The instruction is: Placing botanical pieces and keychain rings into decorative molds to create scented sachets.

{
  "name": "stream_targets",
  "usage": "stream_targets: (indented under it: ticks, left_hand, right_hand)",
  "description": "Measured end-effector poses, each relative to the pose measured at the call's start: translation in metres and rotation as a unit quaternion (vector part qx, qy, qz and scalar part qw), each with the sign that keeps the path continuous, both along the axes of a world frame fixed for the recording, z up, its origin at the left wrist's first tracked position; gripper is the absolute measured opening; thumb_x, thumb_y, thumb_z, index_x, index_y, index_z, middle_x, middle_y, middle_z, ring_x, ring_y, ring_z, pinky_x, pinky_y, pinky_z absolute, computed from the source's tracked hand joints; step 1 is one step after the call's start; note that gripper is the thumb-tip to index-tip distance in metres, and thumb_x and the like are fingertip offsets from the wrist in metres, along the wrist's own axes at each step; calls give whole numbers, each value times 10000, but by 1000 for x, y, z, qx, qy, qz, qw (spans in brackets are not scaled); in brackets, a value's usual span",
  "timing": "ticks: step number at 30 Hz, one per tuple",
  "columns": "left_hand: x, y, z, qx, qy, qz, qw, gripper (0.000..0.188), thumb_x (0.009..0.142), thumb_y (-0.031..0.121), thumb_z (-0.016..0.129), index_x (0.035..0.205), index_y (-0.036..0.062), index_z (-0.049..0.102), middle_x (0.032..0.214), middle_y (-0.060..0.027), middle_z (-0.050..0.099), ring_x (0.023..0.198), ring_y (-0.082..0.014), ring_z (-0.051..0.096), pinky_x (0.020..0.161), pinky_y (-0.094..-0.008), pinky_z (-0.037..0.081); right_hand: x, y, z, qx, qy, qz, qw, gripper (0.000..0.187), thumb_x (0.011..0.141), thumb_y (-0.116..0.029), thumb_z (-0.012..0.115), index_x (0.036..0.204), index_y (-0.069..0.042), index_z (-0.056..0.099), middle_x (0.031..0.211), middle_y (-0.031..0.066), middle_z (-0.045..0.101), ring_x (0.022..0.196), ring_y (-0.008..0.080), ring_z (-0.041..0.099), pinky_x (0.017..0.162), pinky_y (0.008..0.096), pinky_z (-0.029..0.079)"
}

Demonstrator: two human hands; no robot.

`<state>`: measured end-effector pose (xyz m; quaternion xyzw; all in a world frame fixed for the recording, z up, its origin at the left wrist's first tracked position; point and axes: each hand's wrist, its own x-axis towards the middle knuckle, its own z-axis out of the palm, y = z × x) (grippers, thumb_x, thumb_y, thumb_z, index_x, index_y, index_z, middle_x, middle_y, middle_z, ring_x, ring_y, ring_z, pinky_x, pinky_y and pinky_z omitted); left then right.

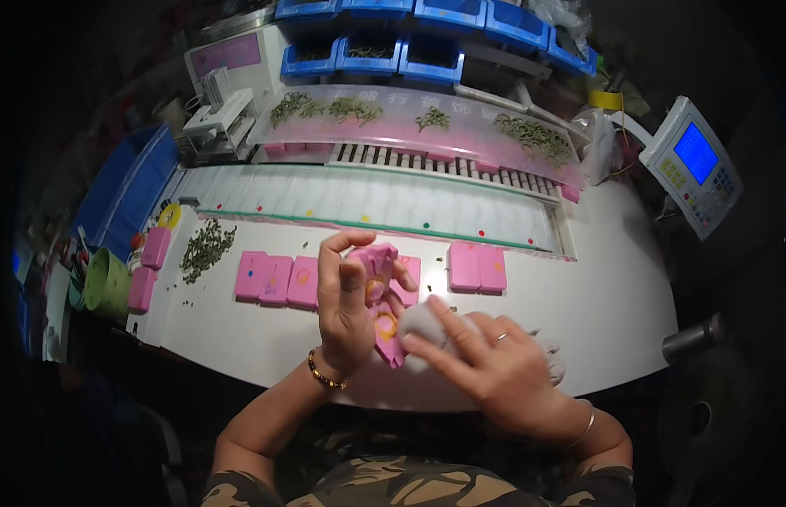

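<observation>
Thing I'd watch here is the grip on that pink piece [388, 340]; it's up over the near edge of the white table [228, 328], folded or split into an upper and a lower part (can't tell if they're joined), and the left hand [342, 314] has it with fingers half curled round it, so if that hold slackens the lower part could swing loose or drop; the right hand [498, 372] is partly closed, thumb and fingers pinching a pale, soft-looking pad [421, 325] right beside the lower part, though it's too blurry to say whether they touch; if the pad gets pushed in too hard, my guess is the pink stuff could bend or twist out of the left fingers, and a careless swipe might catch the edge; the bracelet [327, 376] on the left wrist looks like another possible snag, same with the ring [502, 337]; also, the pink blocks [276, 280] on the left sit just past that hand, so a wide elbow or knuckle could knock the row crooked, and the pile of little green bits [207, 249] beyond them would probably scatter if anything brushed it; stray crumbs could end up stuck to the piece too.
</observation>
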<state>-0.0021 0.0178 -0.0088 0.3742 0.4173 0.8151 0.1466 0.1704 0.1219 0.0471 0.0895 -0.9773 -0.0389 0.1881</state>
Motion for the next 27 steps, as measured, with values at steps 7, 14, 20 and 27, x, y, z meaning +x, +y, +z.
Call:
stream_targets:
  ticks: [7, 14, 20, 27]
  left_hand:
    - [-13, 0, 2, -55, -251, -92, 962, 609, 1002, 596, 330, 1043, 11, 494, 841, -145, 610, 595, -203, 630, 525, -263, 534]
    - [17, 12, 8, -63, -275, -184, 942, 626, 985, 603, 375, 1049, -1, 523, 759, -151, 629, 613, -185, 637, 559, -293, 538]
    - [9, 2, 2, -77, -97, -53, 991, 404, 1010, 401, 489, 1033, -1, 525, 866, -100, 652, 811, -156, 674, 728, -284, 560]
    - [19, -5, 9, -110, -1, -53, 993, 317, 1009, 306, 531, 994, -10, 546, 924, -77, 668, 827, -134, 666, 775, -276, 552]
  right_hand:
    - [24, 45, -30, -4, -97, -119, 988, 470, 789, -81, 614, 1256, -141, 616, 1358, 171, 547, 968, 290, 622, 815, 370, 498]
    - [-7, -3, -23, -280, 130, 40, 950, 393, 685, -40, 750, 1063, -35, 646, 1020, 128, 618, 877, 284, 624, 714, 355, 543]
    - [-17, 3, -29, -176, 230, 65, 955, 302, 636, -16, 694, 937, 1, 704, 897, 88, 643, 791, 240, 639, 667, 318, 554]
    - [-20, 13, -38, -150, 262, 40, 952, 311, 645, 10, 691, 954, -26, 707, 897, 77, 648, 781, 233, 636, 641, 311, 545]
